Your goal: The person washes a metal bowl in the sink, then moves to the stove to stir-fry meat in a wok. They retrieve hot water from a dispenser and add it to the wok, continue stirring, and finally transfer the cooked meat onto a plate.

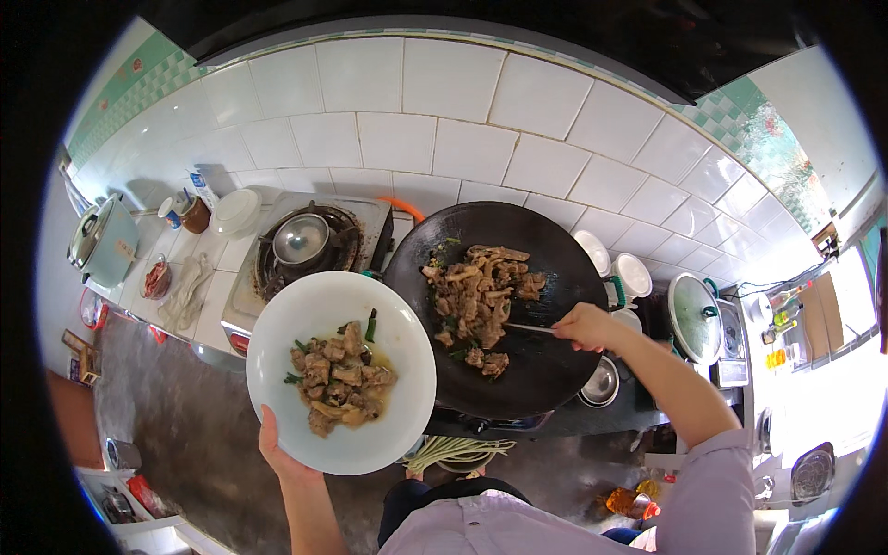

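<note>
My left hand (290,454) grips the rim of a large white bowl (270,361) and holds it beside the wok. Chunks of cooked meat (340,378) with green pieces and some broth lie in the bowl. My right hand (586,327) is closed around the thin metal handle (531,327) of a utensil that reaches into the black wok (555,277). A heap of browned meat (479,291) fills the wok's middle and hides the utensil's working end. The wok tilts slightly on the stove.
Left of the wok, a second gas burner (354,239) carries a small metal bowl (300,239). A rice cooker (107,239) stands at the far left. White bowls (631,275) and a lidded pot (695,316) line the right. Long beans (454,451) and an oil bottle (628,503) are below.
</note>
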Demonstrator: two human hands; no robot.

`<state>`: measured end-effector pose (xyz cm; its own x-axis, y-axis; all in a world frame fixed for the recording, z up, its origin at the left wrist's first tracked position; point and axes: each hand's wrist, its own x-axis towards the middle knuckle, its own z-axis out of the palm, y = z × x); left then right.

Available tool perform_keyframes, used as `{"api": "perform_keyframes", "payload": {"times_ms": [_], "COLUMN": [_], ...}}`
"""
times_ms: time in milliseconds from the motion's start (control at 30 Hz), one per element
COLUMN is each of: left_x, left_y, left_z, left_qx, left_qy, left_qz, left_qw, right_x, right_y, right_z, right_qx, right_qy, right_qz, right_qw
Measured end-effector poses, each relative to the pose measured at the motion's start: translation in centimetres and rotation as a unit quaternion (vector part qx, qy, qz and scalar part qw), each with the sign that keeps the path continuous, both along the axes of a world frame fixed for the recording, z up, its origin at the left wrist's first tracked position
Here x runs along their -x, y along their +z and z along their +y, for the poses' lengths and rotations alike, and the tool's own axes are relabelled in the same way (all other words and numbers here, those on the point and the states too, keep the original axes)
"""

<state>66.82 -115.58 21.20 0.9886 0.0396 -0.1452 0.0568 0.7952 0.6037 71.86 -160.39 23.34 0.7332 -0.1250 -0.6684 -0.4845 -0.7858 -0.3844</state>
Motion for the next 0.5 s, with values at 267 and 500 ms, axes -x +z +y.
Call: {"api": "perform_keyframes", "payload": {"times_ms": [267,500], "left_x": [0.0,-0.3], "left_y": [-0.3,0.1], "left_z": [0.5,-0.5], "left_qx": [-0.023,-0.011], "left_qy": [0.015,-0.019], "left_qz": [0.011,-0.013], "left_qw": [1.000,1.000], "right_x": [0.6,2.7], "right_y": [-5.6,-0.8], "right_z": [1.3,-0.9], "right_qx": [-0.042,-0.047], "right_qy": [-0.026,-0.097], "right_qz": [-0.222,-0.186], "right_qw": [0.974,0.977]}}
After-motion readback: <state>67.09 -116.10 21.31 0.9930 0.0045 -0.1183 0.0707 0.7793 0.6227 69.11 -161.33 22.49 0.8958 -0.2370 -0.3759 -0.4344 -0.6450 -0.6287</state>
